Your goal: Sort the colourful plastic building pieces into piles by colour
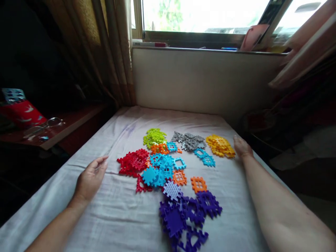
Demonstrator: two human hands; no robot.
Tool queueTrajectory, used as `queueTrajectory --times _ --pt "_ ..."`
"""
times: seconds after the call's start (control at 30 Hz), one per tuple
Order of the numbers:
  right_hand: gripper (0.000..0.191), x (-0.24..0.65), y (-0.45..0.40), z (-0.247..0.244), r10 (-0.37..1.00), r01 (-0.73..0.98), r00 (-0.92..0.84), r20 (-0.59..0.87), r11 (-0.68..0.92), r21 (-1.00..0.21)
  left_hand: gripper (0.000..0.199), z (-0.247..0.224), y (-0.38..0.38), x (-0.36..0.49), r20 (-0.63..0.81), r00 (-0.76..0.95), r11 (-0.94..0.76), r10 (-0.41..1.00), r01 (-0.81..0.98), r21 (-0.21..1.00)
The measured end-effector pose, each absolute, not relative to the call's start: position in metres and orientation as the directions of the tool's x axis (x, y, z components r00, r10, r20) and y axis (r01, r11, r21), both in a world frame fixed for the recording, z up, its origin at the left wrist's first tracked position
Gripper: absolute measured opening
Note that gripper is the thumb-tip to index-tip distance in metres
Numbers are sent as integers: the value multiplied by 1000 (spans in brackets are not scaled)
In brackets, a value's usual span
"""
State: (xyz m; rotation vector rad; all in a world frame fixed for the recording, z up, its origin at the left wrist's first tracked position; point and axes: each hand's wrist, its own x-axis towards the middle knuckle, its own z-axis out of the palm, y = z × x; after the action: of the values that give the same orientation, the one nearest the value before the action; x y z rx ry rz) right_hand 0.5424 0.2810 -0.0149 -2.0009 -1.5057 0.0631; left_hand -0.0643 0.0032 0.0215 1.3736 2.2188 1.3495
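My left hand is open at the left side of the sheet, its fingers stretched forward and nothing in it. It is nearest to a pile of red interlocking plastic tiles but apart from it. Just right of a yellow tile pile, my right hand seems open and holds nothing visible; its fingers are foreshortened and partly hidden. Between the hands lie blue tiles, orange tiles, lime green tiles and grey tiles. Purple tiles are heaped closest to me, with a lavender tile at their top edge.
A pale sheet covers the flat surface, which ends at a wall below a window. At left, a wooden table holds glasses and a red patterned pouch. Curtains hang at both sides.
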Motion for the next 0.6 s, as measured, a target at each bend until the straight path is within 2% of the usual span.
queueTrajectory --times 0.1,0.27,0.4,0.6 --pt "52 531 287 -20 916 786 360 175 -198 -585 57 46 62 -62 321 -352 54 879 744 666" --pt "46 476 281 -11 972 712 202 117 -64 -700 70 66 172 -16 228 0 -134 974 808 573" --pt "46 425 271 -8 990 610 9 142 107 -785 77 48 221 27 98 74 -115 992 840 531" --pt "49 338 244 -1 965 385 -155 211 255 -887 69 27 214 36 102 135 -168 986 838 519"
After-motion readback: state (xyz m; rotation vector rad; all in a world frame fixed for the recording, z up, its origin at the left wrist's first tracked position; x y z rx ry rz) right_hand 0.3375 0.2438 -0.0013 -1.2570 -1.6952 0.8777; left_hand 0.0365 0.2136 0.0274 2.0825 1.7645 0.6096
